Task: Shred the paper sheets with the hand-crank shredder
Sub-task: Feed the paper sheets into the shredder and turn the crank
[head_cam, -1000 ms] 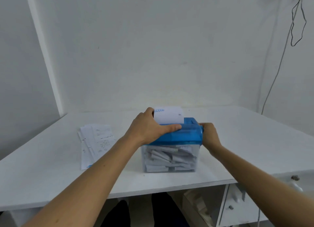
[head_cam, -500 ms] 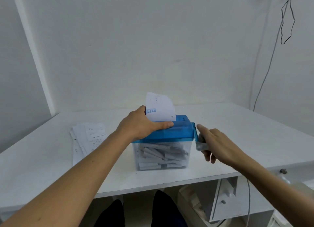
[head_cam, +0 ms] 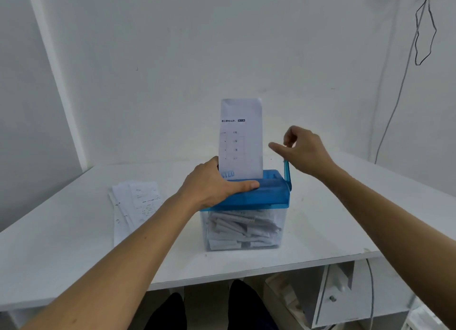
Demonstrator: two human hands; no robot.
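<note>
Standing upright in the top slot of the shredder (head_cam: 261,196), the paper sheet (head_cam: 240,137) has its long axis vertical, straight ahead of the person on the table (head_cam: 74,231). The left hand (head_cam: 209,184) grips the shredder's blue lid just beside the sheet, thumb laid along the front edge. The crank (head_cam: 287,173) on the shredder's right side points up. The right hand (head_cam: 306,149) sits at its top, fingers loosely curled. Whether it grips the knob cannot be told, but it is the nearer hand, so the turning likely falls to it.

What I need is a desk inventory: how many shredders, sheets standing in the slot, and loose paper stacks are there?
Hand-crank shredder: 1
Sheet standing in the slot: 1
Loose paper stack: 1
Total: 3
</note>
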